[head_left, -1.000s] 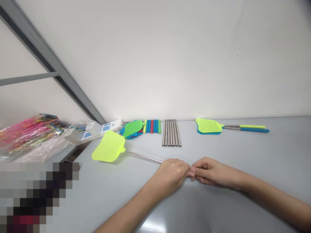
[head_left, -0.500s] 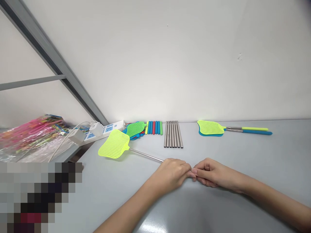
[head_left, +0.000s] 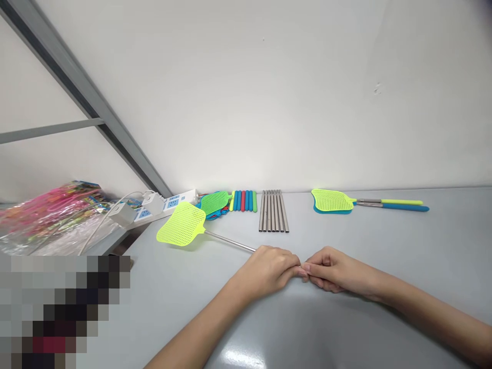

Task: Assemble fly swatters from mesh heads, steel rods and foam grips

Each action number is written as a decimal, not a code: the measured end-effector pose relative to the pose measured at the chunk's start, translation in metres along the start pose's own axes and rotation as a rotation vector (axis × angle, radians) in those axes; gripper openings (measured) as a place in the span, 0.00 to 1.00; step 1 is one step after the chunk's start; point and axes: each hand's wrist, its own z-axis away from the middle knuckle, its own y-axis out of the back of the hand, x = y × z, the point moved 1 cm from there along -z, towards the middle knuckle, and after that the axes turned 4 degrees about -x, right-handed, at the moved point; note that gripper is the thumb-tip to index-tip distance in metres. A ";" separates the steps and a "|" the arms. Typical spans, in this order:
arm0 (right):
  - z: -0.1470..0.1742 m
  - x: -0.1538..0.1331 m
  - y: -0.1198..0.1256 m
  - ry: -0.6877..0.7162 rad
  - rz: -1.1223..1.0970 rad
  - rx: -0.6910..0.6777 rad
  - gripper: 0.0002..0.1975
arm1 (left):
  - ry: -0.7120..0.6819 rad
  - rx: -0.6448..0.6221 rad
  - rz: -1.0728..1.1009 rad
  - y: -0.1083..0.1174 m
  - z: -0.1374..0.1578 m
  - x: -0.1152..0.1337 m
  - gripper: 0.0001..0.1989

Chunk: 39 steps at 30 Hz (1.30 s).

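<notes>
Swatter (head_left: 181,224) looks light, rod (head_left: 230,241) stiff
I hold the rod: left hand (head_left: 270,268) wrapped round, right hand (head_left: 333,269) pinching its end.

On my head feed, I'm watching the left hand (head_left: 271,269) gripping the thin silver metal rod (head_left: 230,242) behind a neon-yellow perforated plastic swatter head (head_left: 181,224), the right hand (head_left: 332,269) pinching the rod's end.

2 bare hands (head_left: 271,269) with slender fingers (head_left: 286,262), and 2 slim, bare forearms (head_left: 209,315) tapering toward the wrists (head_left: 378,282).
</notes>
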 end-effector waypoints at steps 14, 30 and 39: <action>-0.001 0.002 0.002 -0.020 -0.080 0.000 0.17 | 0.009 -0.025 -0.059 0.004 0.000 -0.002 0.13; 0.000 0.002 0.001 -0.028 -0.039 0.018 0.18 | 0.060 -0.052 0.003 0.013 0.004 -0.008 0.20; 0.000 -0.001 0.002 -0.037 -0.035 0.001 0.17 | 0.107 -0.061 0.021 0.016 0.008 -0.011 0.21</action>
